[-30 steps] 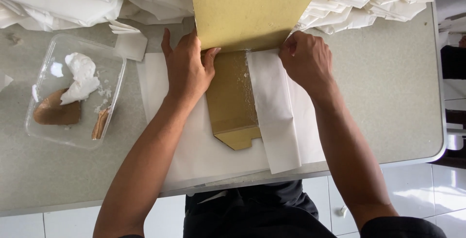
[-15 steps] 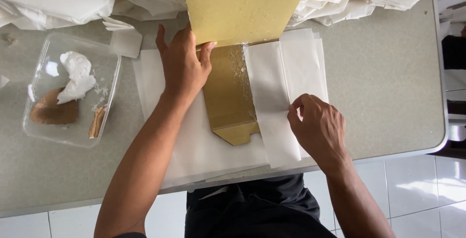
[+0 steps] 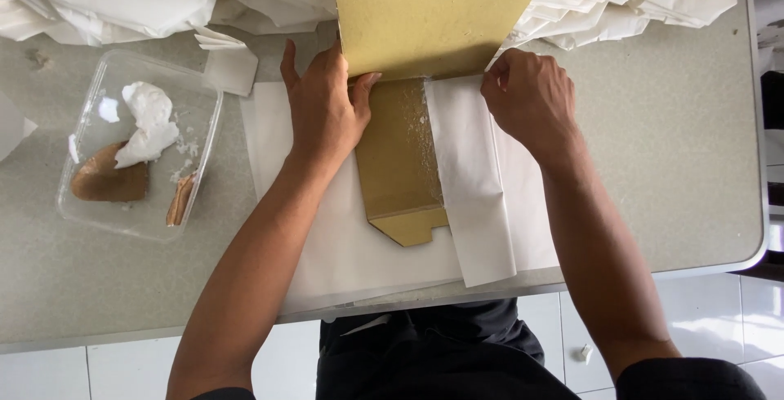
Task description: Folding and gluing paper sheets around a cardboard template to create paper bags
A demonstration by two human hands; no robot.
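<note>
Since half a second ago, right hand (image 3: 531,100) has returned from the near edge to pinch the folded white paper flap (image 3: 469,180) by the cardboard former (image 3: 408,163); left hand (image 3: 327,110) lies open, flat, pinning it. Gluing step; pressing flap down seems next. One former, one glue tub (image 3: 139,143)

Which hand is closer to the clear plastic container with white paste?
Left. The left hand rests on the white paper sheet, just right of the clear plastic container. The right hand is further right, beyond the brown cardboard piece.
</note>
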